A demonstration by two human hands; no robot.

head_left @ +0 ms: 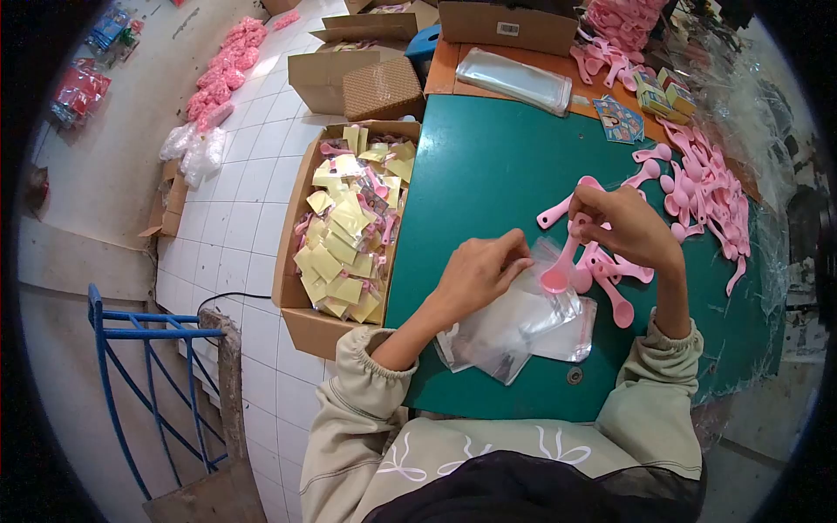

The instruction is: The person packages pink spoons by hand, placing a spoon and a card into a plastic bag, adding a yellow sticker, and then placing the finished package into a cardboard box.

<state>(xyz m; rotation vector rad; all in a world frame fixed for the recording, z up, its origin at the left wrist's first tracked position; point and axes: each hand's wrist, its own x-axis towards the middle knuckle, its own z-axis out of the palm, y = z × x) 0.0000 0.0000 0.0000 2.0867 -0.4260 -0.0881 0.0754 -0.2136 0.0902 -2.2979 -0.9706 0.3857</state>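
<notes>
Between the fingers of my right hand (623,228) is the handle of a pink measuring spoon (558,273), its bowl pointing down at the mouth of a clear plastic bag (545,301). My left hand (484,272) pinches the edge of that bag. Beneath it, more clear bags (488,340) lie in a loose stack on the green table. Several pink spoons (621,309) rest just right of the bags, and another pink spoon (554,214) lies beyond my right hand.
A heap of pink spoons (706,179) covers the table's right side. Left of the green table (488,174), a cardboard box (292,261) holds many filled packets with yellow cards. Clear bag bundles (514,80) and small blue cards (619,119) sit at the back. A blue metal frame (144,334) stands lower left.
</notes>
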